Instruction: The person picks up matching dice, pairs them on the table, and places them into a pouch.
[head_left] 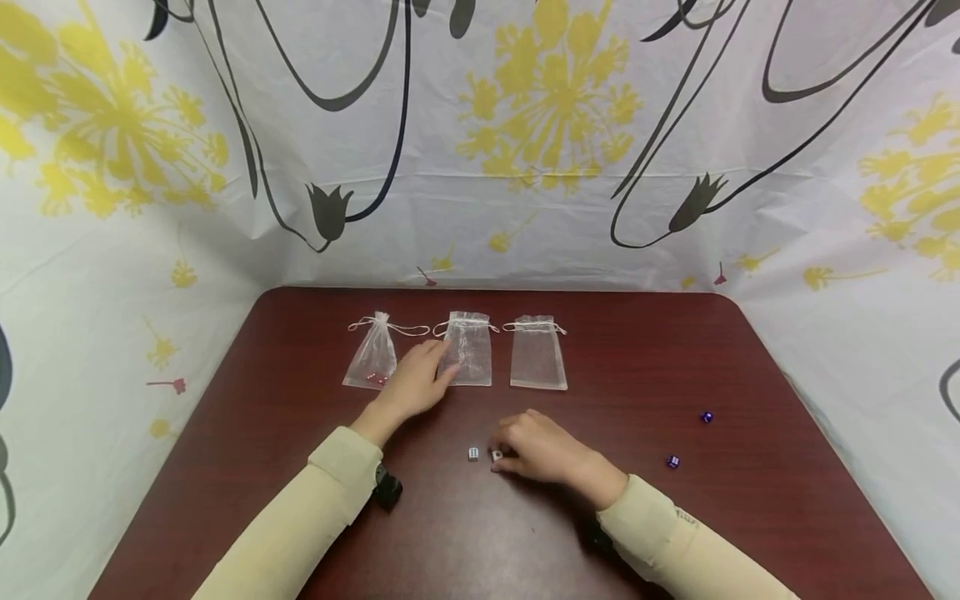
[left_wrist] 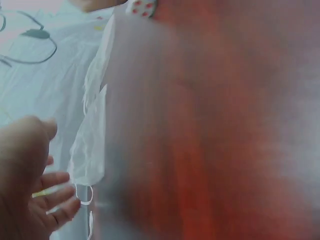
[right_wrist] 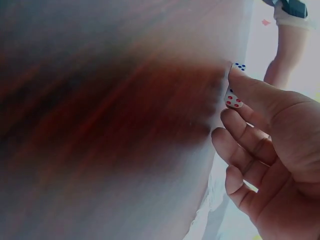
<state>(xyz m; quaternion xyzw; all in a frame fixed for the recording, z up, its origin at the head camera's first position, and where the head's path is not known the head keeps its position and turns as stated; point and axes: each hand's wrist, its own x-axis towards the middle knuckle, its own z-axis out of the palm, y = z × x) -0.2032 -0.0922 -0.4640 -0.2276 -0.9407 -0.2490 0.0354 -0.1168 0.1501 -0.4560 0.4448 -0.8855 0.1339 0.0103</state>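
Observation:
A white die (head_left: pixel 497 455) sits between the thumb and fingers of my right hand (head_left: pixel 546 448), which pinches it at the tabletop; red pips show on this die (right_wrist: pixel 233 100) in the right wrist view. Just left of it lies a second white die (head_left: pixel 473 454), blue-pipped in the right wrist view. My left hand (head_left: pixel 412 379) reaches over the left edge of the middle sheer drawstring bag (head_left: pixel 471 354), fingers loosely spread and holding nothing. Whether it touches the bag, I cannot tell. The left wrist view shows that hand (left_wrist: pixel 35 175) beside a white bag (left_wrist: pixel 90 142).
At the left, a drawn-up sheer bag (head_left: pixel 371 354) has red dice (head_left: pixel 377 379) in it, partly behind my left hand. A third flat bag (head_left: pixel 537 357) lies right of the middle one. Two blue dice (head_left: pixel 707 417) rest on the right of the dark red table (head_left: pixel 600 542).

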